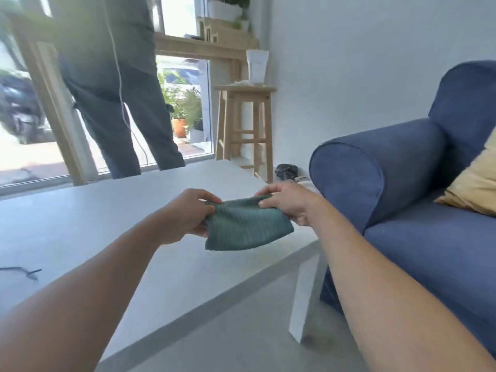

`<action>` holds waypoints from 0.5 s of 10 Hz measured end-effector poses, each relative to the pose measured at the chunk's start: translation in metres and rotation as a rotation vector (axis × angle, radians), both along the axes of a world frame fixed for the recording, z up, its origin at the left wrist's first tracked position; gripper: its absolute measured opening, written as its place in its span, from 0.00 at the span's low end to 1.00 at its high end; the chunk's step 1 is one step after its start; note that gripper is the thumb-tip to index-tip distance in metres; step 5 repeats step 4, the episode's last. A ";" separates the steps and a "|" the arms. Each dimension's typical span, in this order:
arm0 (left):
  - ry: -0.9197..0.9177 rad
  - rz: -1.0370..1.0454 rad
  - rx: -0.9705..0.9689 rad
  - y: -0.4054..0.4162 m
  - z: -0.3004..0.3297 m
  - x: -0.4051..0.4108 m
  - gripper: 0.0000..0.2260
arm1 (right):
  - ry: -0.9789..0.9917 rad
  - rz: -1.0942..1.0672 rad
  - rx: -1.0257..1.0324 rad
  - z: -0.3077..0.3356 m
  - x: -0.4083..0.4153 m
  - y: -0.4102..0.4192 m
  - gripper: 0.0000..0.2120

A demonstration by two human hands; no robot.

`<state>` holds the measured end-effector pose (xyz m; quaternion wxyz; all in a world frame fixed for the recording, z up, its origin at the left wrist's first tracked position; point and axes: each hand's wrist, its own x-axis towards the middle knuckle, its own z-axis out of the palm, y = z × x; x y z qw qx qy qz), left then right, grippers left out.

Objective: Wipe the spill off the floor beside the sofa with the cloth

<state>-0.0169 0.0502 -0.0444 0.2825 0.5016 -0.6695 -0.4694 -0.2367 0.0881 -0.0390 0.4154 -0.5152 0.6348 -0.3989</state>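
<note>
Both hands hold the green ribbed cloth [245,226] up above the white coffee table [80,224]: the left hand [185,216] pinches its left edge, the right hand [288,204] its upper right corner. The cloth hangs folded (lower edge free), just left of the blue sofa [402,167] arm, floor [241,345] below

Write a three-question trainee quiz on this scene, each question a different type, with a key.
1. True or false: the green cloth lies flat on the floor.
2. Which holds the cloth? A) left hand only B) right hand only C) both hands
3. Fill in: the yellow cushion rests on the blue ____.

Key: 1 false, it is held in the air above the white table; 2 C; 3 sofa.
</note>
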 end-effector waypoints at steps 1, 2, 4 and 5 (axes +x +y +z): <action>-0.078 0.117 0.000 -0.009 -0.010 0.040 0.09 | 0.194 0.073 -0.005 -0.009 0.044 -0.029 0.07; -0.167 0.184 -0.034 -0.016 -0.022 0.058 0.10 | 0.386 0.063 -0.072 -0.022 0.070 -0.047 0.10; -0.817 0.173 -0.498 -0.031 -0.041 0.061 0.09 | 0.590 -0.073 -0.134 -0.039 0.080 -0.047 0.11; -0.817 0.173 -0.498 -0.031 -0.041 0.061 0.09 | 0.590 -0.073 -0.134 -0.039 0.080 -0.047 0.11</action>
